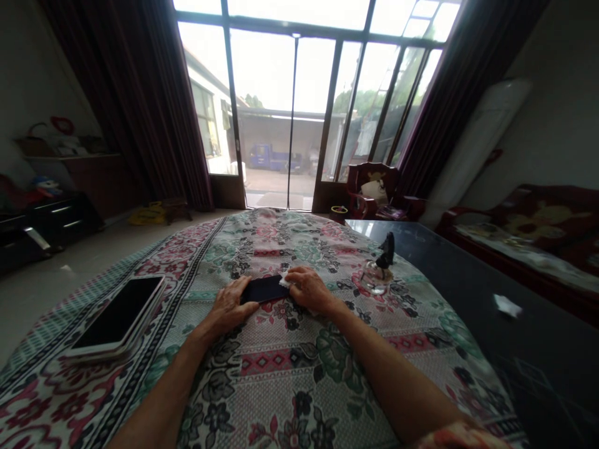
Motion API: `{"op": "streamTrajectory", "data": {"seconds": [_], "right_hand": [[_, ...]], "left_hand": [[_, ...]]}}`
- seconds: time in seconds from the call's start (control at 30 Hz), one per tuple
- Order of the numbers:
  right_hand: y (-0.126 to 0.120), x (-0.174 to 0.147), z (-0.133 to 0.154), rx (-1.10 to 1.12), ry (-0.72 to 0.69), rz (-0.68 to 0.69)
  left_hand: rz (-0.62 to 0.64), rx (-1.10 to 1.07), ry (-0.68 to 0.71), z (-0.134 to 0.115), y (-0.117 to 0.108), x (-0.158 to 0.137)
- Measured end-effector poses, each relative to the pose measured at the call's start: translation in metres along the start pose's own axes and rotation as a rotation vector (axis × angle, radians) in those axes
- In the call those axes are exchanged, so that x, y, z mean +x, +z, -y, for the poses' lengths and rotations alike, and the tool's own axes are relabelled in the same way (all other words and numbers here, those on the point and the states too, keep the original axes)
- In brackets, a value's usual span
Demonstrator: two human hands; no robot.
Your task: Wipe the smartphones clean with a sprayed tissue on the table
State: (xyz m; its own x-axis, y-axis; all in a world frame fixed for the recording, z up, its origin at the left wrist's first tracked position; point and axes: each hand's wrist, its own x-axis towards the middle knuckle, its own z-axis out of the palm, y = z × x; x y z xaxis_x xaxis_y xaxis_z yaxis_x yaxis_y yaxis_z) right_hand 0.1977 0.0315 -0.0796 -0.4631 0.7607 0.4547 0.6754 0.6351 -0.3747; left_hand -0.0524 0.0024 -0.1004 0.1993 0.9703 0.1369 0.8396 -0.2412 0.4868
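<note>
A dark smartphone [264, 290] lies sideways on the patterned tablecloth [276, 340], its black screen facing up. My left hand [233, 299] grips the phone's left end, thumb along the near edge and fingers along the far edge. At the right end, my right hand [309, 288] has its fingers closed on a small white tissue [284, 281] that touches the screen. To the right stands a clear spray bottle [375, 276] with a black trigger head. White-framed tablets [116, 315] lie stacked at the left, the top one with a dark screen.
A dark glossy table [449, 274] adjoins on the right, with a crumpled white tissue [507, 306] on it. Beyond are a wooden armchair [373, 187], a sofa [538, 218] and glass doors [285, 118]. A black cabinet [51, 218] stands at the left.
</note>
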Motion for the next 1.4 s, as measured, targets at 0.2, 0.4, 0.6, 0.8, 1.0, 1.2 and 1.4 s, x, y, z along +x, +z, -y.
{"op": "streamTrajectory", "data": {"seconds": [0.2, 0.4, 0.6, 0.8, 1.0, 1.2, 1.4], "right_hand": [[0.0, 0.0, -0.006, 0.072, 0.084, -0.063], [-0.001, 0.001, -0.002, 0.09, 0.004, -0.025], [0.002, -0.003, 0.006, -0.025, -0.066, 0.067], [0.001, -0.014, 0.012, -0.044, -0.075, 0.061], [-0.008, -0.039, 0.024, -0.038, -0.103, 0.07], [-0.016, -0.066, 0.04, -0.02, -0.107, 0.07], [-0.01, -0.06, 0.037, -0.005, -0.069, 0.023]], "left_hand": [[0.035, -0.089, 0.061, 0.008, -0.009, -0.002], [0.043, -0.172, 0.103, 0.02, -0.016, -0.006], [-0.002, -0.235, 0.074, 0.022, -0.013, -0.005], [-0.014, -0.214, 0.085, 0.023, -0.009, -0.004], [-0.015, -0.221, 0.082, 0.022, -0.008, -0.005], [-0.036, -0.256, 0.056, 0.018, -0.009, -0.005], [-0.057, -0.299, 0.101, 0.022, -0.008, -0.005]]}}
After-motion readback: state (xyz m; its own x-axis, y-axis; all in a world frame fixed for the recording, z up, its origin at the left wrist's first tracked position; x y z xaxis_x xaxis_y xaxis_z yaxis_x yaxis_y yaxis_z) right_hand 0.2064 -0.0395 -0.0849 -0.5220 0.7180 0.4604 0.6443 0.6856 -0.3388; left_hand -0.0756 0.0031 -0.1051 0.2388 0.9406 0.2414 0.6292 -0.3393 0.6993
